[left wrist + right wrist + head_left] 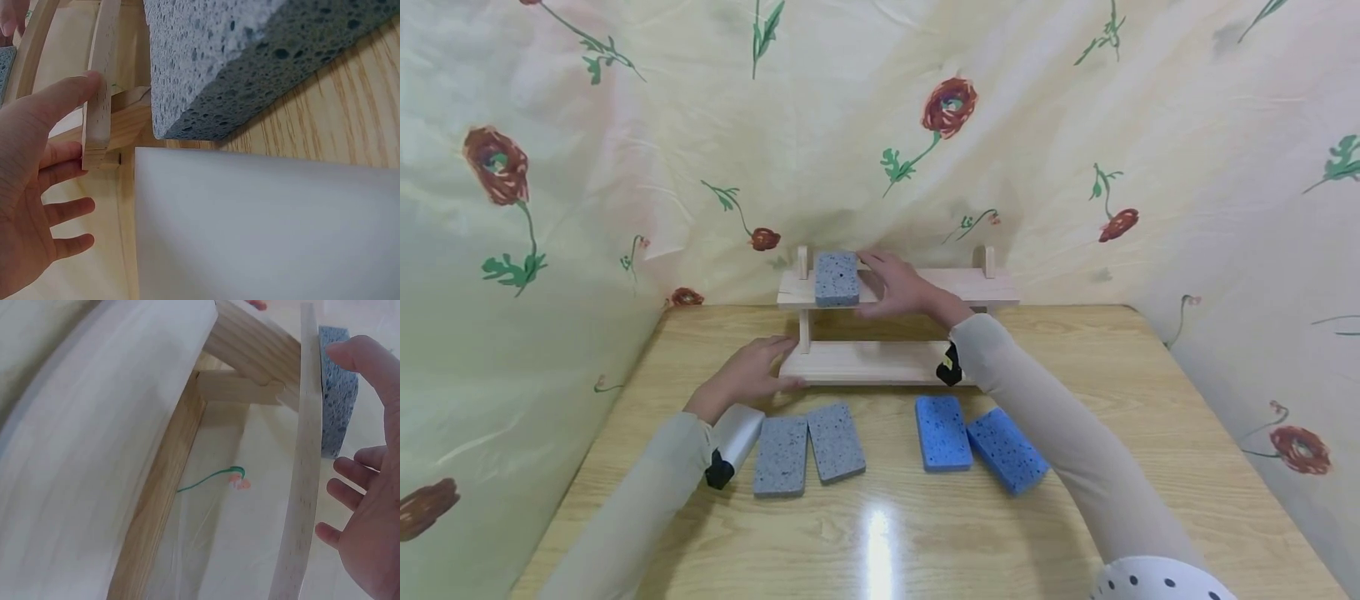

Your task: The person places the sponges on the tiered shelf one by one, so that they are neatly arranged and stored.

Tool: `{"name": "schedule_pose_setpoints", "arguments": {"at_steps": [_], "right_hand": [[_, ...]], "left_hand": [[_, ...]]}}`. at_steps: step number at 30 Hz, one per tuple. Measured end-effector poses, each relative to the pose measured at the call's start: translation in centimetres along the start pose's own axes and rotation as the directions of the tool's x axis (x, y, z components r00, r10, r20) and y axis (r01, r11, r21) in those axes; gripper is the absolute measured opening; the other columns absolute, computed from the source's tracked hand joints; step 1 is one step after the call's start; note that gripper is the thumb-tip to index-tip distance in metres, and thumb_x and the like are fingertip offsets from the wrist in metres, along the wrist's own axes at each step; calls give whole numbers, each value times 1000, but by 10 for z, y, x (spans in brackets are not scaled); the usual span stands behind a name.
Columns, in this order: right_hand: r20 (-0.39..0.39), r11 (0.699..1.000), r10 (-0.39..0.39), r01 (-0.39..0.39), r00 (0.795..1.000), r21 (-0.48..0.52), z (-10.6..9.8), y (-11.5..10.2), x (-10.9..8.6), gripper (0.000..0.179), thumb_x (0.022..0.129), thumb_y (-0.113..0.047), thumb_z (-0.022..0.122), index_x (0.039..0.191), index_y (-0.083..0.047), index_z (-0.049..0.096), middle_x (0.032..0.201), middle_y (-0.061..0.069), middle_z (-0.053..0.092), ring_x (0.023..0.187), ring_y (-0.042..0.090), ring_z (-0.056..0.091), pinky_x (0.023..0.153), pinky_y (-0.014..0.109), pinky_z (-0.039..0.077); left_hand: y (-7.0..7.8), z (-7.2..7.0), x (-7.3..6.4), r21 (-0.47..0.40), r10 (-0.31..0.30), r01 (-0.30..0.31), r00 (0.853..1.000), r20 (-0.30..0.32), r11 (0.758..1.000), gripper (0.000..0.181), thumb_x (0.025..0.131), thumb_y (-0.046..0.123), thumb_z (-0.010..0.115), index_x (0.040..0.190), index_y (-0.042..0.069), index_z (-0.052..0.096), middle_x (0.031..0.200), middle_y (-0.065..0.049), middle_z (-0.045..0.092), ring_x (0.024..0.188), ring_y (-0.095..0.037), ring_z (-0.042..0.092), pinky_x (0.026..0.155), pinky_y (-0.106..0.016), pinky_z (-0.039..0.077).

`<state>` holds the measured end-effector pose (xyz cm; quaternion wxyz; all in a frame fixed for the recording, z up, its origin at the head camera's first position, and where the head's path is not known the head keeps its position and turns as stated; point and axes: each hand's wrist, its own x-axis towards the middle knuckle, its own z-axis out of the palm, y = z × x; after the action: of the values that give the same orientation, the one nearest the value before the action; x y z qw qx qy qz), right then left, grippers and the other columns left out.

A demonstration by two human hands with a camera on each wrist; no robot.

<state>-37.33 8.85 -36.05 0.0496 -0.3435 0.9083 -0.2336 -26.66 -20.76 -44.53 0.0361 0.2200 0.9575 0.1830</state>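
Observation:
My left hand (pixel 751 373) grips the lower left end of a two-tier wooden shelf (pixel 868 358), thumb on one face of the board and fingers on the other in the left wrist view. On the upper tier, toward its left end, lies a grey speckled sponge (pixel 837 279). Just right of that sponge is my right hand (pixel 901 287), fingers spread and loosely bent. Its fingertips are right at the sponge's edge, and the thumb tip overlaps the sponge (pixel 337 394) in the right wrist view.
Two more grey sponges (pixel 781 457) (pixel 837 442) lie on the wooden table (pixel 775 550) in front of the shelf's left side. Two blue sponges (pixel 943 433) (pixel 1007 450) lie toward the right, below my right forearm. Flowered cloth (pixel 850 150) hangs behind and at both sides.

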Motion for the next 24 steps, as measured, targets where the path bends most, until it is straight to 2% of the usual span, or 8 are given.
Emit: {"name": "schedule_pose_setpoints", "arguments": {"at_steps": [8, 13, 17, 24], "right_hand": [[-7, 997, -71, 71, 997, -9, 7, -6, -26, 111, 83, -51, 78, 165, -15, 12, 170, 8, 18, 156, 32, 18, 126, 62, 17], [-9, 988, -143, 142, 990, -52, 14, -11, -46, 109, 84, -50, 76, 164, -10, 14, 168, 13, 22, 154, 35, 22, 124, 65, 20], [-16, 983, -179, 179, 984, -38, 24, -13, -63, 110, 82, -47, 78, 164, -8, 16, 168, 15, 22, 153, 35, 23, 123, 65, 21], [-75, 958, -282, 276, 956, -77, 45, -13, -82, 112, 79, -45, 79, 162, -1, 19, 165, 20, 25, 151, 38, 25, 122, 61, 22]], "left_hand": [[-1, 3, -1, 33, 40, -39, 998, -43, 999, 81, 93, 50, 70, 150, -2, 47, 153, -27, 47, 141, -46, 46, 118, -59, 38], [-2, 6, -2, 52, 69, -65, 994, -82, 997, 79, 91, 49, 73, 147, -3, 51, 151, -26, 50, 140, -45, 47, 117, -58, 39], [-4, 8, 0, 60, 72, -67, 993, -96, 996, 78, 90, 50, 74, 145, -2, 53, 150, -25, 51, 138, -44, 49, 117, -57, 40], [-2, 8, -1, 42, 61, -58, 993, -96, 997, 77, 90, 51, 75, 145, 0, 54, 150, -23, 53, 138, -44, 50, 117, -58, 40]]}}
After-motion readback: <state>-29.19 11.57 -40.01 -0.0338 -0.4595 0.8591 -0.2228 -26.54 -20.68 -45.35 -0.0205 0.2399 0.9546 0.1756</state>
